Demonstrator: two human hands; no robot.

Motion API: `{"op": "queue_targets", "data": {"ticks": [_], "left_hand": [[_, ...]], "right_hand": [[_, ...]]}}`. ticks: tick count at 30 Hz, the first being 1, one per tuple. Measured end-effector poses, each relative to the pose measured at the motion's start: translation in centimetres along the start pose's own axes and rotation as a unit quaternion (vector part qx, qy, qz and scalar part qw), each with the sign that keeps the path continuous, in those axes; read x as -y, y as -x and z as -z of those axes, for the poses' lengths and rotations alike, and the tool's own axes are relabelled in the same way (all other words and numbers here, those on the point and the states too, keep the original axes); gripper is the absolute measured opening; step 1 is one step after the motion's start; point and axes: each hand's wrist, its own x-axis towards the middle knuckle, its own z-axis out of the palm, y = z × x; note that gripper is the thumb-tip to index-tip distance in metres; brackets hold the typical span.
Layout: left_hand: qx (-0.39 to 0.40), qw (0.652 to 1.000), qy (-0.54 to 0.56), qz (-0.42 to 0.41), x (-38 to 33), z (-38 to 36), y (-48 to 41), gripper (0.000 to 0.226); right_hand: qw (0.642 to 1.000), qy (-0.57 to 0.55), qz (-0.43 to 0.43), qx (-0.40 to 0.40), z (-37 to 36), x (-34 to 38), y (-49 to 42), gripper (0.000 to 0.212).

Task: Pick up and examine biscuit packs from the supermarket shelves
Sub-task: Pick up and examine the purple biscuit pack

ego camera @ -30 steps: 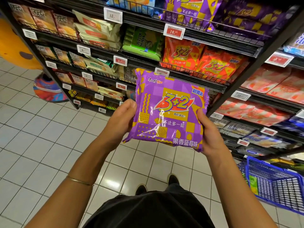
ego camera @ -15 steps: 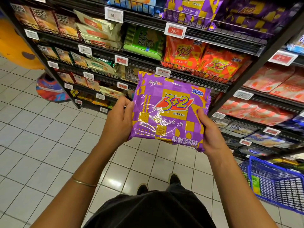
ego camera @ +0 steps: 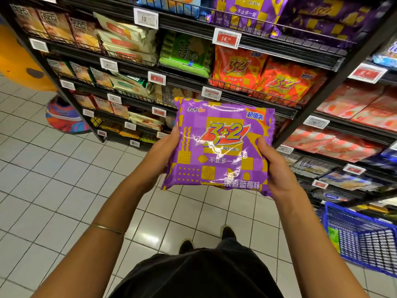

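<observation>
While standing before the shelves (ego camera: 253, 43), the person's left hand (ego camera: 160, 157) and right hand (ego camera: 277, 171) both grip the purple biscuit pack (ego camera: 219, 147) by its side edges, front up.

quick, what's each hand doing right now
Left hand: holding the purple biscuit pack by its left edge.
Right hand: holding the same pack by its right edge.

Purple-and-yellow "3+2" biscuit pack (ego camera: 219, 147), front up, slightly tilted, before the shelves (ego camera: 236, 91).
</observation>
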Motion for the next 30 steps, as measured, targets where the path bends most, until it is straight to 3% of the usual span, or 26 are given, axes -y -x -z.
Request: {"op": "queue_targets", "data": {"ticks": [2, 5, 9, 15, 19, 23, 26, 28, 30], "left_hand": [[0.025, 0.997, 0.077, -0.001, 0.4, -0.8, 0.1, 0.055], [-0.017, 0.996, 0.080, -0.046, 1.1, -1.5, 0.3, 0.036], [-0.007, 0.992, 0.091, -0.088, 1.4, -1.1, 0.8, 0.031], [0.035, 0.990, 0.076, -0.117, 1.6, -0.8, 0.8, 0.045], [0.030, 0.990, 0.078, -0.111, 1.8, -0.8, 0.7, 0.041], [0.006, 0.995, 0.079, -0.053, 1.6, -1.1, 0.7, 0.042], [0.023, 0.991, 0.129, 0.018, 1.4, -1.3, 0.9, 0.062], [0.056, 0.977, 0.187, 0.087, 1.6, -1.5, 1.2, 0.067], [0.099, 0.951, 0.255, 0.142, 1.6, -1.9, 1.6, 0.064]], "right_hand": [[1.000, 0.019, 0.006, 0.019, 0.0, -0.1, 0.0, 0.036], [0.998, 0.047, 0.020, 0.040, 0.3, -0.1, 0.0, 0.024], [0.995, 0.069, 0.039, 0.066, 1.0, -0.2, 0.1, 0.031], [0.993, 0.087, 0.063, 0.054, 1.0, 0.1, 0.6, 0.055], [0.993, 0.091, 0.059, 0.054, 0.6, 0.5, 1.0, 0.049], [0.995, 0.065, 0.029, 0.069, 0.3, 1.1, 1.2, 0.039], [0.992, 0.011, -0.017, 0.126, 0.0, 1.8, 1.6, 0.056], [0.988, -0.003, -0.022, 0.156, -0.5, 1.9, 1.8, 0.059], [0.990, -0.021, -0.039, 0.136, -1.2, 1.5, 2.0, 0.054]]}}
